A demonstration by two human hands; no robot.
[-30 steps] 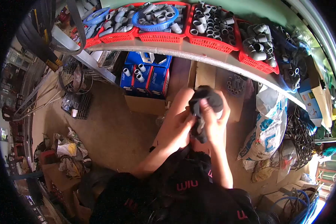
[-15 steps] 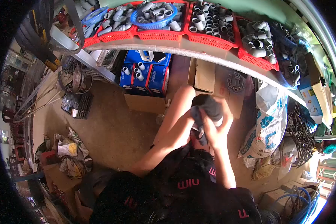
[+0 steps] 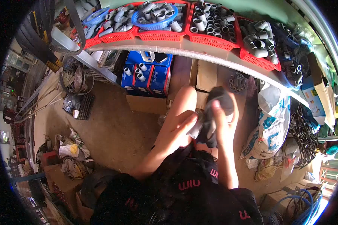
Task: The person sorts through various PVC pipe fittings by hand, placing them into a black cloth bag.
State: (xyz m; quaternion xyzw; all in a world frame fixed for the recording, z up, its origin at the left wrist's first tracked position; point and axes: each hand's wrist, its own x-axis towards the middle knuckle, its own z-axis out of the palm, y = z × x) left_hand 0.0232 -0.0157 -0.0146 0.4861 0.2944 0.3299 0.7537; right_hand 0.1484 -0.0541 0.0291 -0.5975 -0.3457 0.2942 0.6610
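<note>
My right hand grips a black, cloth-like bundle, its thumb laid along the top and its fingers wrapped around the far side. The lower end of the bundle hangs down towards my lap. Just to its left, my left hand is curled with the thumb pointing up, closed on a small pale grey piece whose kind I cannot tell. Both hands are close together above my bent knees, with the grey piece right beside the bundle.
Red baskets of grey pipe fittings line the shelf ahead. Below stand blue boxes with several fittings on top and an open cardboard box. A white sack is at right; crumpled rags lie at left.
My hands have drawn slightly apart. The black bundle has moved right with my right hand and now looks longer, while the pale grey piece shows at my left fingers.
</note>
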